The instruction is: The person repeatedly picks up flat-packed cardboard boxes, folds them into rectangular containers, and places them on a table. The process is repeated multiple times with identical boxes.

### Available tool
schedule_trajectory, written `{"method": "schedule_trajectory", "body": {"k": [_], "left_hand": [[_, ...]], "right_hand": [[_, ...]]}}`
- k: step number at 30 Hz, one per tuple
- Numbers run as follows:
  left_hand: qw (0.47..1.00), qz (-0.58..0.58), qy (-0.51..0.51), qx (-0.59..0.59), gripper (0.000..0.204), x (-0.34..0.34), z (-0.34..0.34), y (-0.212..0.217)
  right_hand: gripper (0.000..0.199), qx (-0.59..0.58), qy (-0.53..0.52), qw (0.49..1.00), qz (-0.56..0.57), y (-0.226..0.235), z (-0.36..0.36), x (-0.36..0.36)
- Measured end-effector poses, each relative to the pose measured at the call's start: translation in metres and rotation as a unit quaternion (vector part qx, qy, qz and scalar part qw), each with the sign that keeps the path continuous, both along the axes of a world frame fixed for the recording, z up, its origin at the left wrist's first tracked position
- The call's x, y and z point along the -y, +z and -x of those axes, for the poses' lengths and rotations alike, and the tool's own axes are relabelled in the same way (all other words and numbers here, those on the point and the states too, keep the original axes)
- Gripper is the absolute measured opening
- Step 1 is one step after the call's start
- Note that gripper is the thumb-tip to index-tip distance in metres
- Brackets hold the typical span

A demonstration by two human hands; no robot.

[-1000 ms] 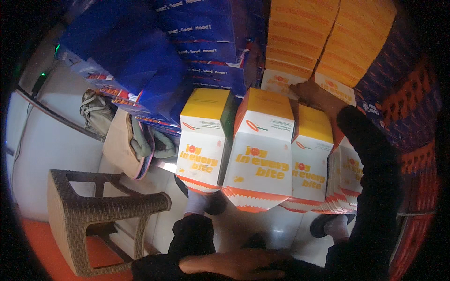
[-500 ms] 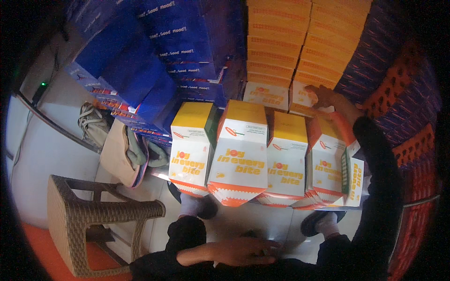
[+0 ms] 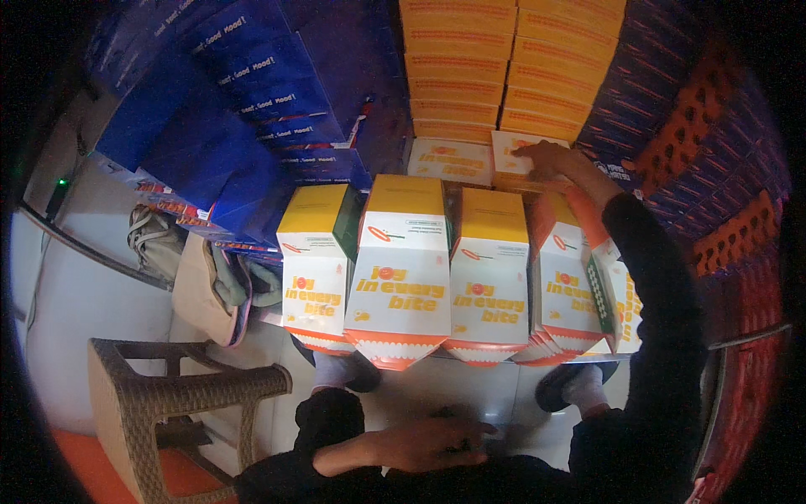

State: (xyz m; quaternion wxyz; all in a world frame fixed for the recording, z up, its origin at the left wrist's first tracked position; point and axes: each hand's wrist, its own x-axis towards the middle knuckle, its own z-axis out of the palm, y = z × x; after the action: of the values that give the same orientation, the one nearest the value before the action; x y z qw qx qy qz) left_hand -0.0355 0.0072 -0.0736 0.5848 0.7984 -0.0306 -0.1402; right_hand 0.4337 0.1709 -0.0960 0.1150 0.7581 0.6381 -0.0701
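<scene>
My right hand (image 3: 550,161) reaches to the back, over a white-and-yellow box (image 3: 509,149) at the foot of the yellow stacks. Its fingers are spread over the top of that box and touch it; the underside of the hand is hidden. My left hand (image 3: 424,447) rests low over my lap, fingers stretched loosely to the right, with nothing visible in it. Between the hands stands a row of opened-out white cartons with yellow tops, among them a wide carton (image 3: 401,269), a left carton (image 3: 312,269) and a middle carton (image 3: 489,277).
Blue boxes (image 3: 277,76) pile up at the back left, yellow boxes (image 3: 460,76) at the back. Dark patterned packs (image 3: 642,84) line the right side. A brown woven stool (image 3: 189,378) stands front left, near a beige bag (image 3: 206,290). My feet are under the cartons.
The view has shifted, so most things sit further left. My right hand stays at the back box, its fingers now further over the top. My left hand has hardly moved.
</scene>
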Motion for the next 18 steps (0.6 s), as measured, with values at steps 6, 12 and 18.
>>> {"method": "schedule_trajectory", "body": {"k": [6,12,18], "left_hand": [[0.998,-0.036,0.019,0.051,0.042,-0.003,-0.002,0.016],[0.993,-0.104,0.007,-0.047,0.041,0.007,-0.012,0.026],[0.944,-0.293,0.069,0.131,0.042,0.026,-0.018,0.025]], "right_hand": [[0.066,-0.197,-0.011,0.973,-0.120,0.083,-0.026,0.013],[0.071,-0.235,-0.209,0.941,-0.128,0.121,-0.060,0.143],[0.081,-0.372,-0.351,0.789,-0.341,0.032,-0.037,0.286]]}}
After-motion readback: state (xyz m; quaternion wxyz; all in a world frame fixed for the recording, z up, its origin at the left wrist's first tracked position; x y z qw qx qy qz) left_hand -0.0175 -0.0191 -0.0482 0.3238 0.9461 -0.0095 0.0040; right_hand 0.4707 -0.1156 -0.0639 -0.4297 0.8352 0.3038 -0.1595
